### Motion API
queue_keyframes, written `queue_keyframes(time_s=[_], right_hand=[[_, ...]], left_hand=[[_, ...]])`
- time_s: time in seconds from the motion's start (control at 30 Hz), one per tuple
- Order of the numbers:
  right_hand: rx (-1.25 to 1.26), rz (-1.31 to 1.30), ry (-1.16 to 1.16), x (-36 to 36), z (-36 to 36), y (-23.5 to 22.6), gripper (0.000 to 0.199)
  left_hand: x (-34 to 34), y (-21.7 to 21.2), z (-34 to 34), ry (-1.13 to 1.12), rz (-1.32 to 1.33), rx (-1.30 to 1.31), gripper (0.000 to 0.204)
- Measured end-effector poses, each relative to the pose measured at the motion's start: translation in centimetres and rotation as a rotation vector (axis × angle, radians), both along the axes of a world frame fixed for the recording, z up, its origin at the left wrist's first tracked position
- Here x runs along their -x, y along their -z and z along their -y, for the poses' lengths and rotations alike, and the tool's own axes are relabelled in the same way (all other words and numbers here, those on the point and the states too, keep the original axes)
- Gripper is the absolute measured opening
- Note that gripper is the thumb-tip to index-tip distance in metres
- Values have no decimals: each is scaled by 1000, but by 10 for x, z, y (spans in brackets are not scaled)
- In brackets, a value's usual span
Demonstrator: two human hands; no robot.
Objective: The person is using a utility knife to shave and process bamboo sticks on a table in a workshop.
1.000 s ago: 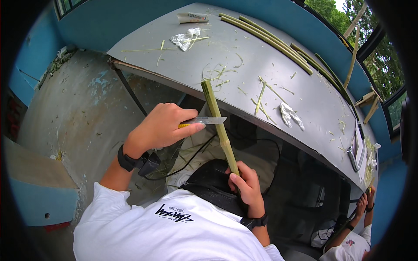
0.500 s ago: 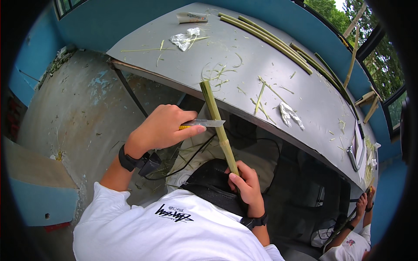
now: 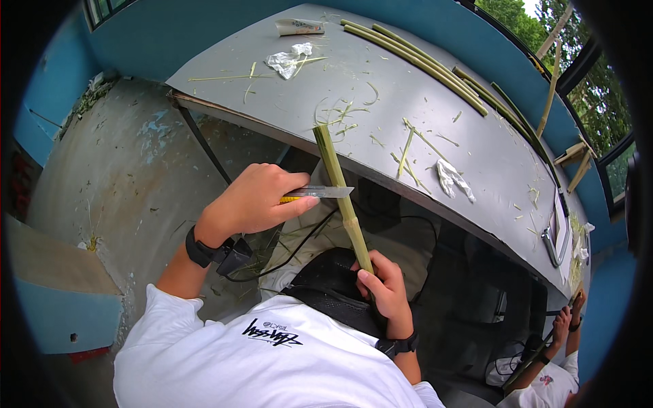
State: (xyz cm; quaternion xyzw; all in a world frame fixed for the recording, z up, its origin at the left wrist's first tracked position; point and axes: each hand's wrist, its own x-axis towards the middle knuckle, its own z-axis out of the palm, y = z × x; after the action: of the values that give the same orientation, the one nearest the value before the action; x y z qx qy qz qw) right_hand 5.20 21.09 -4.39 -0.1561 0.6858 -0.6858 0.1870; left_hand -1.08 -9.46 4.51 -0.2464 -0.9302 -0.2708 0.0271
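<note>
Fingers of the left hand (image 3: 253,202) are wrapping tight around a yellow-handled knife with a flat steel blade (image 3: 320,193), its edge lying crosswise against a long green bamboo stalk (image 3: 340,190). That stalk is running on an axis from 11 o'clock at the grey metal counter (image 3: 476,149) down to 5 o'clock, where the right hand (image 3: 386,292) is clamping its lower end. Blade is meeting stalk at 3 o'clock from the left hand, the nearer one to the cut. Green shavings (image 3: 408,153) are littering the counter.
</note>
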Motion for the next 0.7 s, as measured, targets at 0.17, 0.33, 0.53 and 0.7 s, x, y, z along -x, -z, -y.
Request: queue_keyframes(time_s=[0.17,0.33,0.53,0.7], right_hand=[[0,2,-4,0,0,0,16],[-4,-2,1,1,0,-3,16],[-17,-17,9,0,0,-2,15],[-31,-33,17,0,1,-4,15]], left_hand=[[-1,-2,-2,-5,1,-14,40],[-1,-1,-1,-6,1,-18,41],[-4,-7,-5,-5,22,-13,43],[-5,-5,-6,-26,-8,8,44]])
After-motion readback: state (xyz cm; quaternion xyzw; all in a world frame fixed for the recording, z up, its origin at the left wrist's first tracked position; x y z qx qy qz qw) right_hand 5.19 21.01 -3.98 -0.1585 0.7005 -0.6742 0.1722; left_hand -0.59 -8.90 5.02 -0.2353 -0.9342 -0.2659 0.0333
